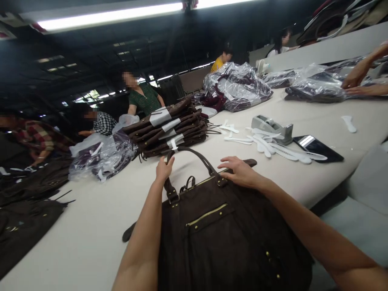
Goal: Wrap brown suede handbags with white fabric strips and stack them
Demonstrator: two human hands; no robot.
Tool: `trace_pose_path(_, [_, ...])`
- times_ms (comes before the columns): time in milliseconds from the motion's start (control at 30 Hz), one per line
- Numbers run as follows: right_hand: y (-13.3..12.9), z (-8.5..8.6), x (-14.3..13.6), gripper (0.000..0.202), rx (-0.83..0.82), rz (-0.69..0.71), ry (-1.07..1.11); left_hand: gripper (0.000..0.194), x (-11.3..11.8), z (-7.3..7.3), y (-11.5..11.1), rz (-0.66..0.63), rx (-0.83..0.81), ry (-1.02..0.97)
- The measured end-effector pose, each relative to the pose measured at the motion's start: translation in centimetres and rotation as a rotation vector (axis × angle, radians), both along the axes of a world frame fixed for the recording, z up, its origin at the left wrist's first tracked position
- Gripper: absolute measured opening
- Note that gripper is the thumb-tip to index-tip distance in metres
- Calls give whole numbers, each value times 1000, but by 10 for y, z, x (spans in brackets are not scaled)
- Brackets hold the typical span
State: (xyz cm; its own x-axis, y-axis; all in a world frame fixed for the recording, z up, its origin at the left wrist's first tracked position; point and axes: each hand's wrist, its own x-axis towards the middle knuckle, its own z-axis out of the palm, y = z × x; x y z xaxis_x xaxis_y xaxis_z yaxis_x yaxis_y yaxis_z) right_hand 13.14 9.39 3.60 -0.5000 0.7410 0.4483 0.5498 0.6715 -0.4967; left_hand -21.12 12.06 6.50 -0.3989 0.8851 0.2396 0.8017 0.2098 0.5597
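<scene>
A dark brown handbag (209, 242) with gold zips and studs stands before me at the table's near side. My left hand (164, 169) is at the left side of its looped handle (195, 152), fingers closed around the strap. A white serrated strip (173, 144) shows at the top of that handle. Over the bag's right top edge lies my right hand (241, 171), its fingers stretched out and apart beside the handle's right base. A short zip along the pocket (207, 215) faces me.
Behind the bag rises a stack of brown bags (172, 129) with white wraps. Plastic-wrapped bags (236, 87) lie farther back. A grey tape dispenser (271, 128), white plastic strips (266, 145) and a dark tablet (318, 148) sit at right. A co-worker's hands (359, 81) touch wrapped bags; other people work beyond.
</scene>
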Motion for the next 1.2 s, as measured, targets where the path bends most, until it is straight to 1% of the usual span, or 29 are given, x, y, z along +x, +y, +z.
trace_pose_path(67, [-1,-23,6,28,-18,-6,-129,58,6,-4,-10,-84,-115,77])
trace_pose_path(100, [3,-33,9,29,-33,-27,-153,58,10,-3,-18,-134,-167,113])
trace_pose_path(167, [14,-46,13,31,-69,-60,-137,57,18,0,-43,-228,-249,160])
trace_pose_path(200, [20,-50,15,34,-91,-62,-117,57,22,3,-59,-278,-280,180])
trace_pose_path(233, [25,-52,18,39,-116,-58,-96,56,26,5,-79,-334,-301,207])
trace_pose_path(300, [28,-53,25,51,-159,-65,-63,55,33,7,-127,-445,-320,278])
trace_pose_path(333, [25,-52,30,56,-174,-90,-46,56,36,6,-154,-488,-321,318])
trace_pose_path(367, [18,-51,38,61,-186,-122,-27,57,38,2,-183,-503,-324,342])
trace_pose_path(400, [8,-50,47,64,-196,-155,-8,57,40,-4,-213,-490,-330,343])
trace_pose_path(433, [-4,-50,57,66,-201,-186,12,56,40,-12,-243,-448,-327,331])
trace_pose_path(467, [-19,-50,68,67,-200,-213,32,54,41,-22,-271,-382,-290,315])
trace_pose_path(500, [-36,-52,78,67,-195,-237,53,53,41,-32,-297,-297,-221,295])
trace_pose_path(533, [-52,-53,87,66,-186,-262,76,55,40,-42,-320,-181,-146,273])
trace_pose_path(567, [-67,-55,94,65,-181,-283,97,59,40,-51,-339,-35,-86,221])
trace_pose_path(600, [-81,-57,98,64,-173,-299,112,63,40,-58,-353,98,-62,137])
trace_pose_path(633, [-93,-58,99,63,-159,-309,115,69,40,-64,-363,206,-55,56])
trace_pose_path(667, [-101,-59,97,61,-143,-317,107,74,41,-67,-368,292,-56,-14])
trace_pose_path(700, [-105,-58,93,58,-130,-329,97,78,43,-68,-369,344,-60,-69])
trace_pose_path(733, [-107,-57,88,54,-127,-345,90,80,45,-67,-367,366,-59,-110])
trace_pose_path(800, [-102,-52,76,47,-173,-372,109,79,47,-60,-355,353,-44,-205])
trace_pose_path(867, [-90,-41,64,44,-261,-367,185,76,46,-47,-338,292,-13,-375])
trace_pose_path(933, [-74,-22,53,44,-316,-340,279,74,38,-30,-320,238,68,-530])
trace_pose_path(967, [-64,-10,47,45,-324,-324,316,73,32,-20,-310,218,119,-573])
trace_pose_path(1033, [-43,15,36,45,-314,-302,354,74,18,-4,-289,183,191,-596])
trace_pose_path(1067, [-31,27,30,44,-297,-294,356,72,12,1,-276,176,201,-584])
trace_pose_path(1100, [-18,35,25,42,-277,-291,350,70,5,2,-263,189,184,-550])
trace_pose_path(1133, [-6,40,20,40,-260,-288,334,67,0,0,-250,217,147,-500])
trace_pose_path(1167, [6,41,16,38,-252,-286,312,63,-3,-5,-237,254,99,-438])
trace_pose_path(1200, [16,37,14,34,-256,-280,283,59,-6,-12,-226,290,52,-376])
